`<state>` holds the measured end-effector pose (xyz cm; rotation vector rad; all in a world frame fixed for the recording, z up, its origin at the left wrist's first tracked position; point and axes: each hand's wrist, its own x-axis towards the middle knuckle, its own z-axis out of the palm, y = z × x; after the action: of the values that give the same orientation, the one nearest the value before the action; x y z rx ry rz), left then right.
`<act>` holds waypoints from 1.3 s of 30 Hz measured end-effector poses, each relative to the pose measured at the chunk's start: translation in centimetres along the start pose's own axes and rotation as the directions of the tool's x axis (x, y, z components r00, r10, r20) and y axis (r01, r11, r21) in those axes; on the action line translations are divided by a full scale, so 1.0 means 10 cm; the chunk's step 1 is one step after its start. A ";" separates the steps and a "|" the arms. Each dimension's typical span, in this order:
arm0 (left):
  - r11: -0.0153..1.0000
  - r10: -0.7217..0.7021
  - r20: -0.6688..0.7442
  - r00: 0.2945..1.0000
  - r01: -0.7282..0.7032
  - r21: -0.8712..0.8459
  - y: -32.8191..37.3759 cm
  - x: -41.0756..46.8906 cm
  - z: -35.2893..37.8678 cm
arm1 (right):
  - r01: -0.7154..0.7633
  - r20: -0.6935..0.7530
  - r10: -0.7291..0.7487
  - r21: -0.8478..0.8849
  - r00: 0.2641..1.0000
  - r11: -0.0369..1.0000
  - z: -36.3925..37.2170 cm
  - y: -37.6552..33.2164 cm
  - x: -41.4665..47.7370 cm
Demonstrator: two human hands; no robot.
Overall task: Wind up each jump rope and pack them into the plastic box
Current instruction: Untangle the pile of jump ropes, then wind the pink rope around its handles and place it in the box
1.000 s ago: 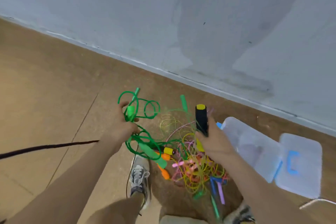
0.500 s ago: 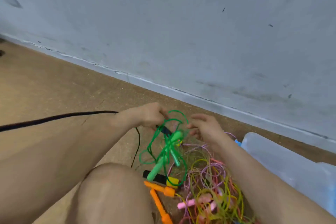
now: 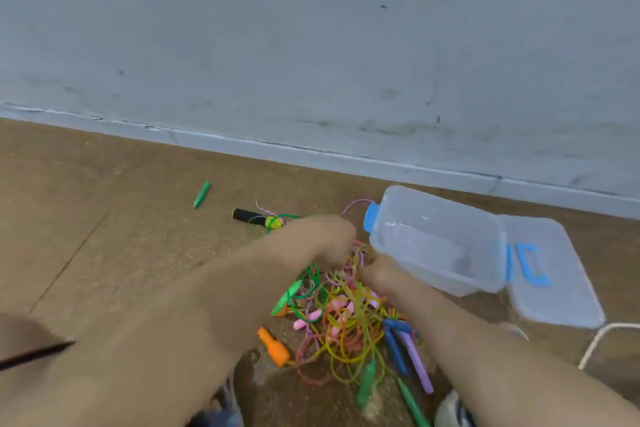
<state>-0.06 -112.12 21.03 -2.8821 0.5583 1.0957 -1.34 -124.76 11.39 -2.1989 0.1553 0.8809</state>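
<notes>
Many ropes point(image 3: 346, 333) at left grip point(image 3: 323, 239), right grip point(image 3: 373, 273)

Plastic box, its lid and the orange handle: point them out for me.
plastic box point(image 3: 426, 270), head view, near wall
lid point(image 3: 568, 298), head view, bare flat panel
orange handle point(image 3: 273, 346), head view, middle of its body

I see my left hand point(image 3: 322, 239) has dropped from holding the green rope point(image 3: 313, 276) in the air and is now in the tangle of ropes point(image 3: 346, 322), just left of the plastic box point(image 3: 450, 208). My right hand point(image 3: 375, 272) has come down beside it, closer to the box. Both hands are blurred, so their grip is unclear. The black handle point(image 3: 247, 216) my right hand held now lies on the floor left of the box. A green handle point(image 3: 202, 194) lies farther left.
</notes>
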 end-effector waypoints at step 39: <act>0.514 -0.103 -0.109 0.989 -0.041 -0.857 -1.43 -0.48 -0.90 | 0.269 0.061 -0.439 0.714 0.896 0.647 -1.03 -2.35 -0.31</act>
<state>7.17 -98.33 29.28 -3.8060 -0.1555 1.4875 10.46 -115.52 32.44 -1.3350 -0.0646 0.6872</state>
